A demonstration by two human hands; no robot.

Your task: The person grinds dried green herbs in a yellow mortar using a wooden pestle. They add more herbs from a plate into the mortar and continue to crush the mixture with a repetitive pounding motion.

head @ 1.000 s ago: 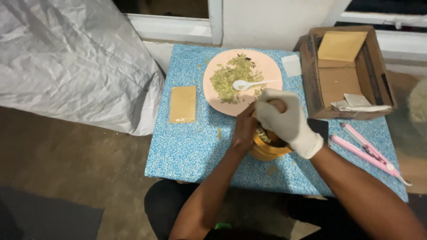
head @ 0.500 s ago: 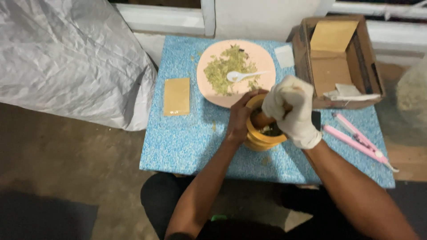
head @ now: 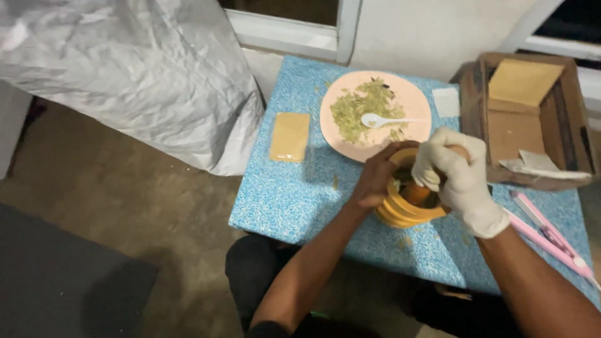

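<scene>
A yellow-orange mortar bowl [head: 400,216] stands on the blue speckled table [head: 294,194]. My bare left hand [head: 374,177] grips its left rim. My right hand [head: 456,172], in a white glove, is closed around a pestle [head: 421,194] whose lower end sits inside the bowl. Just behind the bowl lies a pink plate [head: 413,134] with green dried leaves [head: 360,106] and a white plastic spoon [head: 382,120].
A tan flat packet [head: 290,136] lies on the table's left part. An open cardboard box [head: 532,119] sits at the right rear, a pink flat tool [head: 551,238] at the right edge. A big grey sack [head: 131,81] leans left of the table. A small white square [head: 446,101] lies by the plate.
The view has shifted, so the table sits further right in the picture. Both hands stay on the bowl and pestle; the gloved hand has moved slightly above the bowl.
</scene>
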